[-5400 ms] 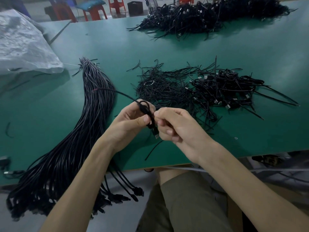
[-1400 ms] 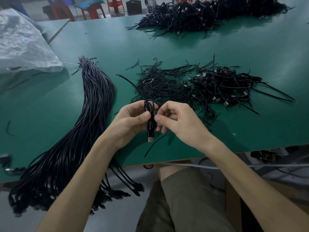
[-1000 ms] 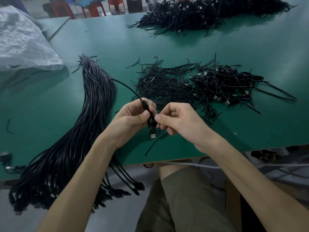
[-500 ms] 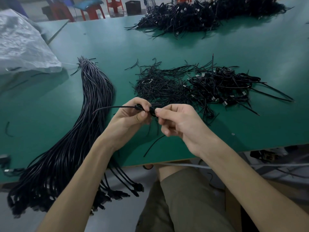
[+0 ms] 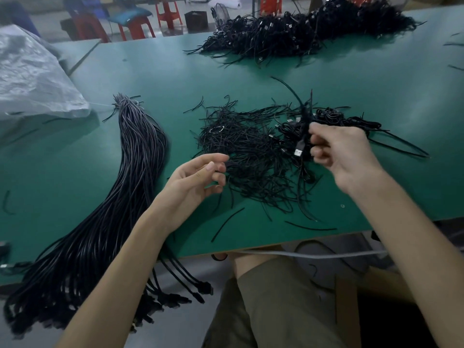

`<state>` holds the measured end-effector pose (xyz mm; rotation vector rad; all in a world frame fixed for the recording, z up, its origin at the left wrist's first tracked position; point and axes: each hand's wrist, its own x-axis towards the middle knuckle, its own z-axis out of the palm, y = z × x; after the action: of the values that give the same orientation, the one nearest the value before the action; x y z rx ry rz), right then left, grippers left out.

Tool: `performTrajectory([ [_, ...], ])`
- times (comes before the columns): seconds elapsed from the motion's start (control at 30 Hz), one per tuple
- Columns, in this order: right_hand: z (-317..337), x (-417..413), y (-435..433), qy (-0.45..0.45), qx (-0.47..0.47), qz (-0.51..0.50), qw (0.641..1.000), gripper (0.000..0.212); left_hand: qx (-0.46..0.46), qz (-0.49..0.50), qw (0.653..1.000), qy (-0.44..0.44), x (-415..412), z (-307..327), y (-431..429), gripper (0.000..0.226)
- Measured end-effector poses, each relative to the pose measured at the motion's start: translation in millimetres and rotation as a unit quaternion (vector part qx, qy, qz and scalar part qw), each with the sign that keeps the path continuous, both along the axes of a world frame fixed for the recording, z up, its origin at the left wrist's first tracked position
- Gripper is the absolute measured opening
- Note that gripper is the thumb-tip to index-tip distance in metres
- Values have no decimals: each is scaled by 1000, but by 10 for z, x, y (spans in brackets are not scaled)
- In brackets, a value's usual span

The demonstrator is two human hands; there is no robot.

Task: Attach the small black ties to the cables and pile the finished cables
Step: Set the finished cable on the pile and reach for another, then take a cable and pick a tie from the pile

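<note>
Our left hand (image 5: 198, 177) hangs relaxed and empty beside the loose black ties (image 5: 241, 144). Our right hand (image 5: 344, 151) pinches a folded black USB cable (image 5: 302, 138), silver plug dangling, above the finished pile (image 5: 339, 119).

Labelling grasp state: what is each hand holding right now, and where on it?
Right hand pinches the folded thin black USB cable at its bundled middle, silver plug hanging below. Left hand holds nothing, fingers loosely curled beside the loose black ties.
</note>
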<state>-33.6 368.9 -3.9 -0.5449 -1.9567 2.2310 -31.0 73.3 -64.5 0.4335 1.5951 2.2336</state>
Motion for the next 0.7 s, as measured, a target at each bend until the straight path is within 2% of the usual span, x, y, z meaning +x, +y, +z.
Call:
performTrajectory([
  [0.13,-179,-168,146,-17,103,-18,994,10,0,5,1000,-13,2,8,11,28],
  [0.23,-310,-178,117,3,195,-4,981,24,1,6,1000,-16,-7,8,12,28],
  [0.37,-418,-131,21,27,343,26,939,41,0,7,1000,-19,-15,2,8,28],
  [0.47,-434,-117,-26,46,383,2,923,41,2,7,1000,-23,-10,0,9,27],
  [0.57,-436,-69,-106,102,462,-13,881,36,5,7,1000,-25,-9,8,11,28],
  [0.7,-480,-17,-218,143,499,59,853,35,5,6,1000,-25,-7,10,14,27],
])
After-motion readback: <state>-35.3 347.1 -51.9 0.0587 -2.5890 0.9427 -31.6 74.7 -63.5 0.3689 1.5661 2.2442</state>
